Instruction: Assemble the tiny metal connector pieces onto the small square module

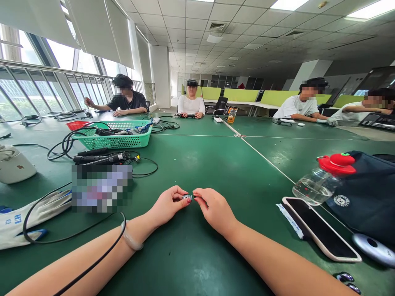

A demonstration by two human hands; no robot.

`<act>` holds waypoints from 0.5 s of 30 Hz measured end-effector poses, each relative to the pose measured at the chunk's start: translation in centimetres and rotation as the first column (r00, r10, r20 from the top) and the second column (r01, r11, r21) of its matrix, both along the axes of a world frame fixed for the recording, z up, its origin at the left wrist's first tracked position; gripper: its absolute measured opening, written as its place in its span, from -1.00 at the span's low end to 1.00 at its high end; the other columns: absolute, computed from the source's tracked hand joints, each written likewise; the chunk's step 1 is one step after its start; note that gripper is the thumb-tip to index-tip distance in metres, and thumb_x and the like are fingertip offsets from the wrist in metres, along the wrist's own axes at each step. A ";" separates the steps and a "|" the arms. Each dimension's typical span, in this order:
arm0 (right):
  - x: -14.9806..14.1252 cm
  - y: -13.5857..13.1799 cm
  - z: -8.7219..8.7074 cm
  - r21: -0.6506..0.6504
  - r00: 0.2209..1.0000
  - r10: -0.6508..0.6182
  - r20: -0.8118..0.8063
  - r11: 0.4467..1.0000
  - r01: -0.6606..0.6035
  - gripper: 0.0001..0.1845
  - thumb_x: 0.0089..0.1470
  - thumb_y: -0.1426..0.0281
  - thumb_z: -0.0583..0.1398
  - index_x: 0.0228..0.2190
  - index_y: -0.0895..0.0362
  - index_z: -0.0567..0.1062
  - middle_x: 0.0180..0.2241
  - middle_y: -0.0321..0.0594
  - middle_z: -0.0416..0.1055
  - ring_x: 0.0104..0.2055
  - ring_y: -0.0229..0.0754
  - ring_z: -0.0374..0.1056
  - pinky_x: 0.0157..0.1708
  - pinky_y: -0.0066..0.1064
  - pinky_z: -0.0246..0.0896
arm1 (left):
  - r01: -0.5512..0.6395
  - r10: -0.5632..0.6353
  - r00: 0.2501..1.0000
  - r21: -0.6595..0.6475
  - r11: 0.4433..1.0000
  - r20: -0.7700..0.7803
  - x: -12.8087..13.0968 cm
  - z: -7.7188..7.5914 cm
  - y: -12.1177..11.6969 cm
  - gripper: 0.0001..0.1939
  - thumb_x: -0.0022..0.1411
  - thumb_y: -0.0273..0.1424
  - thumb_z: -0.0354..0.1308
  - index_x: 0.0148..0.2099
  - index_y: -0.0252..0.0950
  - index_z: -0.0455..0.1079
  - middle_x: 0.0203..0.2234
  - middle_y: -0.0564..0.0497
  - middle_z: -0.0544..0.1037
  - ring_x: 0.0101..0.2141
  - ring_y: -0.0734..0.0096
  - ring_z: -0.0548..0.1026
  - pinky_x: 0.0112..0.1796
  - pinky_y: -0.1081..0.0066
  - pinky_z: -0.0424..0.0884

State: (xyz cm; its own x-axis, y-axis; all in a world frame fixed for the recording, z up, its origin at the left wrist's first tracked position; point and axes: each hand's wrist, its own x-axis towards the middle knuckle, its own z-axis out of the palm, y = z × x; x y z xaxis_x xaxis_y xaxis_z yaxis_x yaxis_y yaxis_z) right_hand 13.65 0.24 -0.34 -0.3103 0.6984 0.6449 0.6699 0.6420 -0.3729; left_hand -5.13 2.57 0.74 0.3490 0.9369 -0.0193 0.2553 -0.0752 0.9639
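Note:
My left hand (171, 202) pinches a small silvery rectangular piece (187, 197) between thumb and fingers, just above the green tabletop. What kind of piece it is I cannot make out. Close by on the right, my right hand (215, 207) is curled with thumb and fingertips drawn together at the end of the piece. Something tiny and dark may sit between those fingertips, but it is too small to name. A pale bangle (132, 238) circles my left wrist, and a black cable (101, 257) runs across that forearm.
Leftward are white work gloves (33, 216), black devices (101, 158) and a green basket (115, 139) of tools and cables. At right lie a phone (324, 228), a red-capped bottle (317, 185), a dark bag (364, 193) and a mouse (375, 248). Several people sit around the table (200, 160).

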 end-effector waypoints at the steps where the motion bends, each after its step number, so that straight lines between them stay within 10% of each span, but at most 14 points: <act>1: 0.0 0.0 0.0 0.030 1.000 0.002 0.021 1.000 -0.003 -0.77 0.21 0.48 0.07 -0.13 0.12 0.45 -0.26 -0.16 0.51 -0.23 -0.18 0.41 -0.18 -0.35 0.36 | 0.005 -0.005 1.000 0.002 1.000 0.004 0.0 0.0 0.0 -0.71 0.05 -0.24 0.25 -0.25 -0.29 0.32 -0.42 0.04 0.56 -0.39 0.42 0.46 -0.33 0.43 0.28; 15: -0.2 -0.3 -0.3 0.222 0.978 0.046 0.204 0.971 -0.093 -0.48 0.25 0.54 -0.03 0.22 0.11 0.20 -0.35 -0.22 0.52 -0.26 -0.20 0.42 -0.16 -0.33 0.39 | -0.049 0.053 0.992 -0.047 0.998 0.110 0.4 0.8 -0.8 -0.68 -0.03 -0.22 0.32 -0.38 -0.29 0.30 -0.51 0.05 0.56 -0.46 0.46 0.45 -0.39 0.45 0.26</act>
State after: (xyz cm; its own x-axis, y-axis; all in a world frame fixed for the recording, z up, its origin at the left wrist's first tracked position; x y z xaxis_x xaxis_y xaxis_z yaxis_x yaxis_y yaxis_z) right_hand 13.42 -0.02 -0.59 -0.4893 0.5111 0.7067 0.6657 0.7423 -0.0759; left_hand -4.74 1.75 1.52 0.3030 0.9527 -0.0244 0.1488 -0.0220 0.9886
